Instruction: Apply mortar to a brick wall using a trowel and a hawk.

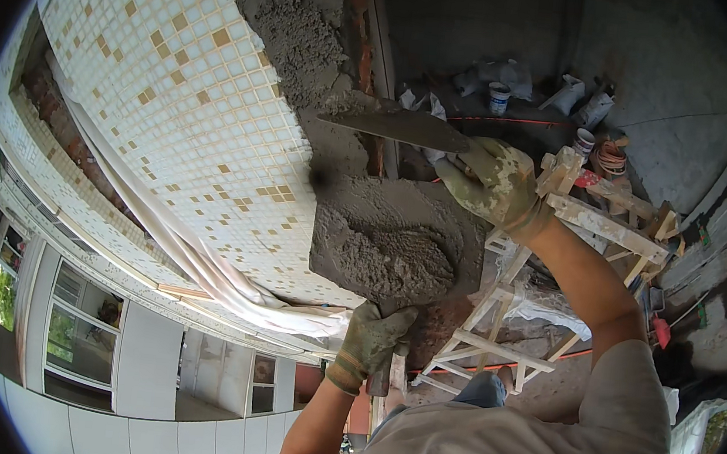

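Note:
My left hand [370, 343], in a dirty work glove, is closed on the mortar board [471, 257] at its near edge; a short piece of handle shows below the fingers. A heap of wet grey mortar [395, 261] lies on the board. My right hand [498, 187], also gloved, is closed round a trowel, its grip hidden by the fingers. The flat blade of the trowel [399, 127] points left above the board's far edge, its tip close to the rough mortar layer [299, 37] on the wall. Whether the tip touches is unclear.
White and tan mosaic tiles [214, 143] cover the wall at left, with a bunched pale cloth [226, 288] along its lower edge. Wooden trestles [608, 229] stand at right. Farther back are a bucket [498, 98], sacks [569, 94] and a coiled hose [611, 157].

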Demonstrator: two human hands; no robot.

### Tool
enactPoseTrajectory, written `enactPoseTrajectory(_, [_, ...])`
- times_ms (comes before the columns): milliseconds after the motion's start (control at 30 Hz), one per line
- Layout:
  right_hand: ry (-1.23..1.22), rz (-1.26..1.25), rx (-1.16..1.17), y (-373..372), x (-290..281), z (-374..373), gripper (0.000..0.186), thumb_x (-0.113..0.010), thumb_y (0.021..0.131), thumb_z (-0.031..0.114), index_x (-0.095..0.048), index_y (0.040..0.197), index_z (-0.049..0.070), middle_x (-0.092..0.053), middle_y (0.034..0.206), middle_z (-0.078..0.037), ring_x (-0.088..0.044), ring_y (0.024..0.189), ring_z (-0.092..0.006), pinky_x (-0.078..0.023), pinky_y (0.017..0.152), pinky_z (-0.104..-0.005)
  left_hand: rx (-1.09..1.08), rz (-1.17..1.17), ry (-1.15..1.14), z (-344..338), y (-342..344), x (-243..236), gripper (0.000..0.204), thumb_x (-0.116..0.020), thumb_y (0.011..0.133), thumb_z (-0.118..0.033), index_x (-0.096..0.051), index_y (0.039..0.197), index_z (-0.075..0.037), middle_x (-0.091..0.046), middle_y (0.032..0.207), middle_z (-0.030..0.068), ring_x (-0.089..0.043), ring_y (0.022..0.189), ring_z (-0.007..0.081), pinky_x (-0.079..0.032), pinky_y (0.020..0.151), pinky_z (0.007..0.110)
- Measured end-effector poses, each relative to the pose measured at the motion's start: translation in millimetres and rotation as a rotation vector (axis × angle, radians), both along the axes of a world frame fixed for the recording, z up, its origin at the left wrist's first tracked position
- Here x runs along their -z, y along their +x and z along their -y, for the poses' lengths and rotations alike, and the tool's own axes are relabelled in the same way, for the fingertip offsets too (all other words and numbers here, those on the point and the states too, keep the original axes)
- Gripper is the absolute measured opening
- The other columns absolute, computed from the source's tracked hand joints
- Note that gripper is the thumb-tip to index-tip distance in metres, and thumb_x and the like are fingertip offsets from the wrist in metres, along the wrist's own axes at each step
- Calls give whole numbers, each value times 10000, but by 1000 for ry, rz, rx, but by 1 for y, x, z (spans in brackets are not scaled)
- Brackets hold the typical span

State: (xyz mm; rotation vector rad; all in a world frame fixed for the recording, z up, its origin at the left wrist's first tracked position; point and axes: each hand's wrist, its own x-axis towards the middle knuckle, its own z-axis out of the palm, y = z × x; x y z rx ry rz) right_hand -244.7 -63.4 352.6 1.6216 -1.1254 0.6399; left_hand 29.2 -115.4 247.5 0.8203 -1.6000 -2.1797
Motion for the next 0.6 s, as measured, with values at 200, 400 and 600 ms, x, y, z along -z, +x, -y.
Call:
enactPoseTrajectory(200, [359,1131,-724,-9,11,90,171,-652,967,189,-690,1049,44,-710,843,-81,-662,723,-203,-548,615,-301,-133,48,78,18,7,19,192,-747,880,-177,-657,906,-9,-633,736,39,-595,566,128,-510,499,271])
enactPoseTrajectory(400, [977,1377,-1152,-83,21,171,293,-588,1014,247,-624,1161,-4,-632,798,-45,-543,651,-130,-438,556,-283,-161,37,99,27,-1,6,177,-744,878,-157,-642,913,-16,-593,713,40,-564,545,135,-492,474,274])
enactPoseTrajectory(600, [1087,1474,-1277,-88,35,184,390,-581,1025,284,-562,1287,-4,-594,805,-72,-506,630,-141,-419,548,-292,-214,76,59,34,-6,-1,164,-738,875,-153,-632,893,-29,-570,708,32,-550,548,136,-477,463,282])
